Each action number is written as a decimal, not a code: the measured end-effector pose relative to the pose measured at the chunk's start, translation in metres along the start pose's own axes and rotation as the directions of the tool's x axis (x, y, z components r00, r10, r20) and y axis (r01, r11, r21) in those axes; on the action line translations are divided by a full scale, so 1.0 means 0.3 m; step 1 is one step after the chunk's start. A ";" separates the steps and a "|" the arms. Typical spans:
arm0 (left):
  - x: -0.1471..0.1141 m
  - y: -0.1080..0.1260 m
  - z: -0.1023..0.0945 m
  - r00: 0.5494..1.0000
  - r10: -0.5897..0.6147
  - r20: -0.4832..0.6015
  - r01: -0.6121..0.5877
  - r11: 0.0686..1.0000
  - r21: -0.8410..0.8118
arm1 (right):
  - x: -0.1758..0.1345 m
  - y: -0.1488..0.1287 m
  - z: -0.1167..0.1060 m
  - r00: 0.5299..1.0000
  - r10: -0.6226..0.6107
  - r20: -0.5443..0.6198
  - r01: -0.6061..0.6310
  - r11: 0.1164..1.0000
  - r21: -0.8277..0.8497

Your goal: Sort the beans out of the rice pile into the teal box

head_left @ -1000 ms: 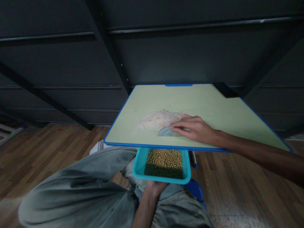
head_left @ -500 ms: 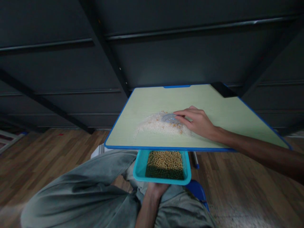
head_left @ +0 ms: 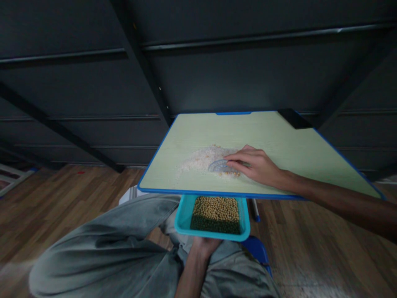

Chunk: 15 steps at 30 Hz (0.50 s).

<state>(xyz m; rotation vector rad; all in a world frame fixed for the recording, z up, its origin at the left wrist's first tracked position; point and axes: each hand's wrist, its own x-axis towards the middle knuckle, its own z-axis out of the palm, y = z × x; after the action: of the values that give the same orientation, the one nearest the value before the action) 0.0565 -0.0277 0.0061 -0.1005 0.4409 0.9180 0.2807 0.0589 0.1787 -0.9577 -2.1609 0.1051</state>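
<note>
Pinched between the thumb and fingers of my right hand [head_left: 252, 163] is a clear protractor [head_left: 217, 166], its edge down in the white grains. The pale grains, which look like rice [head_left: 198, 159], lie heaped on the small table [head_left: 279, 145], with a few yellow beans [head_left: 237, 174] among them. Under the table's front edge, my left hand [head_left: 206, 245] grips a turquoise tray [head_left: 181, 219] from below; its fingers are mostly hidden beneath it. Round tan beans [head_left: 217, 211] that look like soybeans cover the tray's floor, the nearer ones in shadow.
A black phone-like slab [head_left: 294, 118] lies at the table's back right corner. Dark panels [head_left: 242, 74] rise behind the table. My legs [head_left: 108, 252] are folded below, with a blue stool-like piece [head_left: 257, 250] beside them on the wooden floor [head_left: 310, 236].
My right hand has drawn the protractor toward the table's front edge, dragging some grains and beans nearer. My left hand and the tray stay in place.
</note>
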 end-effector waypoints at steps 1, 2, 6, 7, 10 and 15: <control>0.001 -0.001 -0.003 1.000 -0.002 -0.002 0.002 1.000 0.004 | -0.001 -0.003 0.001 1.000 -0.018 0.008 0.017 1.000 0.008; 0.003 -0.001 -0.007 1.000 -0.004 -0.006 0.004 1.000 0.009 | -0.002 -0.006 0.001 0.999 -0.036 0.015 0.036 0.999 0.016; 0.006 -0.003 -0.013 1.000 -0.001 0.010 0.001 1.000 0.002 | -0.006 -0.016 0.001 0.994 -0.105 0.042 0.102 0.993 0.055; 0.007 -0.003 -0.013 1.000 0.003 0.017 -0.003 1.000 0.001 | -0.007 -0.017 0.001 0.992 -0.116 0.050 0.112 0.992 0.065; 0.006 -0.002 -0.008 1.000 0.003 0.016 -0.003 1.000 0.013 | -0.009 -0.020 0.001 0.990 -0.134 0.046 0.130 0.988 0.080; 0.006 -0.001 -0.003 1.000 0.010 0.012 -0.011 1.000 0.016 | -0.008 -0.014 -0.003 0.997 -0.074 0.007 0.074 0.997 -0.001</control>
<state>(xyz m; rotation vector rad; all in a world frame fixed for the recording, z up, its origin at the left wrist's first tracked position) 0.0574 -0.0269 0.0047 -0.0776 0.4382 0.9247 0.2799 0.0542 0.1794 -0.8785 -2.2000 0.0710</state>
